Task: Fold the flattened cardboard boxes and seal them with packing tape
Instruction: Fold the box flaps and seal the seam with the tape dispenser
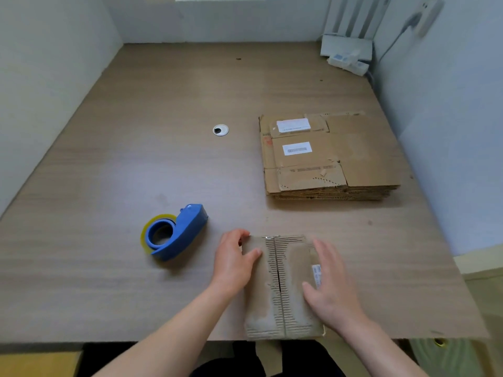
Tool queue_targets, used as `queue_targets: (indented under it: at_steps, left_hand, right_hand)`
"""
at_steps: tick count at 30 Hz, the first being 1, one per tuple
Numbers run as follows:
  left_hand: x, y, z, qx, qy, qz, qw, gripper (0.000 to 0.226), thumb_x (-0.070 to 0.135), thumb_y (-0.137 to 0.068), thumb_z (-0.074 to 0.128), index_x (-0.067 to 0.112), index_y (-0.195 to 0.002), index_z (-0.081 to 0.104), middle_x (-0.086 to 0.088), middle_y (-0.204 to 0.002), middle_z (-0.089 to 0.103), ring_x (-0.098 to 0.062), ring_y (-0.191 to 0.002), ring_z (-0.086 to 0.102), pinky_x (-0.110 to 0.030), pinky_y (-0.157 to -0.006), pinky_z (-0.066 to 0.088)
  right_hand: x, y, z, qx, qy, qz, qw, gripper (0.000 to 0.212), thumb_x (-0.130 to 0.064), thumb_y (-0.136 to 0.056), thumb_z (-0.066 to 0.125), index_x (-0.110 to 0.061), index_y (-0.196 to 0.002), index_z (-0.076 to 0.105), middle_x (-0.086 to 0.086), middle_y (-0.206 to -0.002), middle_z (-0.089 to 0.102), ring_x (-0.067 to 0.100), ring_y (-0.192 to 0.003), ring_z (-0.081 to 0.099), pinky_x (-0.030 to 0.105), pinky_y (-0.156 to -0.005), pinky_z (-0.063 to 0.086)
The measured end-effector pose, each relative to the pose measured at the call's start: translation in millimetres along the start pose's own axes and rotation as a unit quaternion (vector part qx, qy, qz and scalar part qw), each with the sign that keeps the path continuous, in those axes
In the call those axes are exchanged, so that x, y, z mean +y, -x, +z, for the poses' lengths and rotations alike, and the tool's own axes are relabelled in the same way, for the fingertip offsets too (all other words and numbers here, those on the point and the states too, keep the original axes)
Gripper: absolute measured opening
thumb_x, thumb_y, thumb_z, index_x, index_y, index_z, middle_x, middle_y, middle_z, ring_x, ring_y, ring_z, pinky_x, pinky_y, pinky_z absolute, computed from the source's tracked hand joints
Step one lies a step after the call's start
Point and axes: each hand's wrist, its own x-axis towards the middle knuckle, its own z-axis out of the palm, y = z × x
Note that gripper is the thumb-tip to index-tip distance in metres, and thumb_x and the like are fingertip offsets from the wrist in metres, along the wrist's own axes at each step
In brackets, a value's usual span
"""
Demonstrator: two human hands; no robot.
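Head view is showing the cardboard box (262, 308) lying at the desk's (136, 159) near edge, the left hand (234, 265) gripping its left side with curled fingers and the right hand (332, 289) pressing flat, fingers straight, on its right flap.

Two bare forearms (174, 330) come in from the bottom edge, uncovered as far as they show, ending in the left hand (234, 263) and the right hand (330, 289). Between them lies dark fabric (299, 360), apparently the person's clothing; its cut cannot be told.
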Motion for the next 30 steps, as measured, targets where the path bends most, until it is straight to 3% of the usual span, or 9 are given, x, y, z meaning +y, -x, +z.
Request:
queue_targets:
  at_steps: [3, 6, 10, 14, 17, 20, 22, 26, 30]
  left_hand:
    - [2.8, -4.4, 4.3, 0.006, -0.015, 0.021, 1.000, 0.037, 0.027, -0.079, 0.081, 0.028, -0.108, 0.058, 0.009, -0.106, 0.054, -0.003, -0.092, 0.050, -0.025, -0.087, 0.047]
    - [6.6, -8.1, 8.3, -0.002, -0.014, 0.043, 0.999, 0.039, 0.025, -0.079, 0.081, 0.024, -0.111, 0.060, 0.006, -0.108, 0.056, -0.007, -0.095, 0.053, -0.029, -0.089, 0.050]
    - [8.0, -10.7, 0.3, -0.029, -0.031, 0.063, 0.997, 0.049, 0.027, -0.080, 0.079, 0.020, -0.123, 0.058, 0.003, -0.121, 0.055, -0.012, -0.108, 0.055, -0.032, -0.096, 0.048]
    - [-17.6, -7.5, -51.3, 0.156, -0.153, 0.154, 0.964, 0.059, 0.026, -0.070, 0.086, 0.012, -0.121, 0.059, -0.007, -0.123, 0.056, -0.028, -0.113, 0.052, -0.041, -0.094, 0.047]
    - [-50.1, -12.1, -97.6, 0.237, -0.238, 0.079, 0.939, 0.069, 0.031, -0.065, 0.088, 0.014, -0.124, 0.056, -0.008, -0.126, 0.052, -0.032, -0.114, 0.047, -0.048, -0.091, 0.046]
    - [-70.2, -20.9, -118.0, 0.133, -0.280, -0.065, 0.949, 0.069, 0.043, -0.076, 0.079, 0.020, -0.133, 0.046, -0.002, -0.130, 0.049, -0.028, -0.122, 0.042, -0.045, -0.090, 0.046]
    - [-76.8, -27.8, -119.4, 0.070, -0.280, -0.115, 0.951, 0.058, 0.044, -0.082, 0.072, 0.022, -0.130, 0.047, -0.001, -0.124, 0.055, -0.025, -0.127, 0.037, -0.044, -0.087, 0.049]
    - [-77.0, -34.7, -115.4, 0.055, -0.325, -0.118, 0.937, 0.022, 0.037, -0.090, 0.062, 0.023, -0.106, 0.055, 0.000, -0.110, 0.056, -0.027, -0.128, 0.035, -0.042, -0.085, 0.049]
    - [-76.9, -32.5, -117.0, 0.072, -0.358, -0.068, 0.928, 0.014, 0.032, -0.089, 0.064, 0.022, -0.091, 0.055, 0.002, -0.108, 0.060, -0.027, -0.126, 0.038, -0.040, -0.086, 0.042]
  right_hand:
    - [-22.6, -32.0, -3.8, 0.008, 0.043, -0.075, 0.996, 0.075, -0.045, -0.081, 0.056, -0.033, -0.151, 0.034, 0.006, -0.164, 0.017, 0.023, -0.151, 0.015, 0.040, -0.122, 0.018]
    - [-37.6, -63.1, 0.6, -0.039, 0.096, -0.080, 0.991, 0.057, -0.049, -0.093, 0.051, -0.034, -0.148, 0.041, 0.003, -0.165, 0.018, 0.021, -0.151, 0.015, 0.040, -0.120, 0.018]
    - [-45.4, -80.7, 5.9, -0.110, 0.181, -0.035, 0.977, 0.044, -0.057, -0.096, 0.038, -0.032, -0.130, 0.051, -0.003, -0.140, 0.053, 0.022, -0.132, 0.043, 0.041, -0.103, 0.037]
    - [-48.6, -84.4, 3.2, -0.129, 0.196, -0.008, 0.972, 0.045, -0.062, -0.091, 0.033, -0.031, -0.112, 0.056, -0.002, -0.124, 0.062, 0.024, -0.118, 0.052, 0.042, -0.095, 0.043]
    - [-48.3, -86.1, 4.3, -0.126, 0.199, 0.006, 0.972, 0.055, -0.067, -0.088, 0.029, -0.029, -0.115, 0.059, -0.001, -0.128, 0.062, 0.024, -0.120, 0.052, 0.044, -0.098, 0.043]
    - [-47.8, -83.7, 6.0, -0.108, 0.183, 0.012, 0.977, 0.072, -0.070, -0.088, 0.033, -0.029, -0.146, 0.041, -0.003, -0.151, 0.047, 0.024, -0.137, 0.042, 0.047, -0.109, 0.036]
    - [-48.6, -82.2, 5.6, -0.085, 0.164, 0.009, 0.983, 0.079, -0.070, -0.088, 0.038, -0.029, -0.155, 0.027, -0.005, -0.159, 0.035, 0.021, -0.145, 0.033, 0.046, -0.114, 0.031]
    - [-48.6, -77.4, 2.0, -0.038, 0.158, -0.015, 0.987, 0.075, -0.065, -0.091, 0.046, -0.029, -0.154, 0.029, -0.004, -0.160, 0.032, 0.017, -0.148, 0.026, 0.043, -0.118, 0.026]
    - [-51.9, -76.0, -3.9, -0.010, 0.111, -0.032, 0.993, 0.063, -0.053, -0.095, 0.052, -0.026, -0.151, 0.039, 0.000, -0.160, 0.033, 0.018, -0.149, 0.024, 0.041, -0.120, 0.021]
